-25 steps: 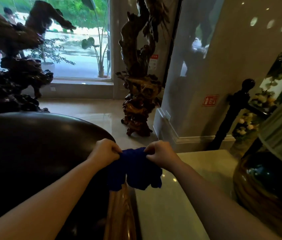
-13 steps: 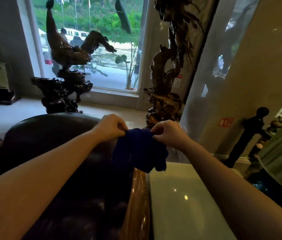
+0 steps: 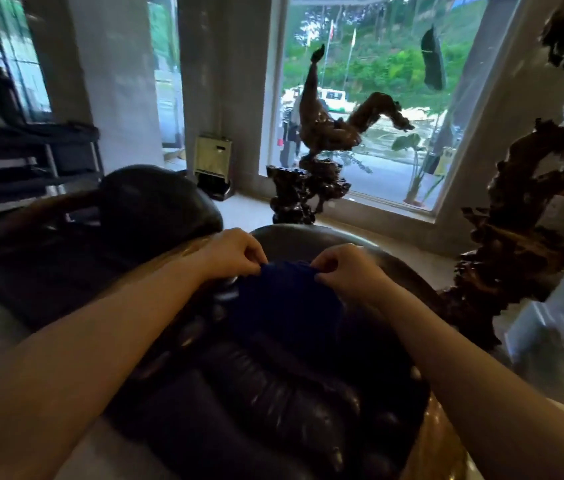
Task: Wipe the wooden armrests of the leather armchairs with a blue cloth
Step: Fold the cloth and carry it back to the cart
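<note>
A dark blue cloth hangs between my two hands over the seat of a dark leather armchair. My left hand pinches its upper left edge and my right hand pinches its upper right edge. The chair's glossy wooden armrest curves along the lower right. A second dark leather armchair stands to the left, with its wooden arm partly visible.
A carved root sculpture stands on the floor by the window behind the chairs. A taller root carving rises at the right. A dark shelf rack is at the far left.
My view has swung left from the side table to over the armchair seat. Both hands still hold the blue cloth stretched between them, now above the seat rather than the armrest.
</note>
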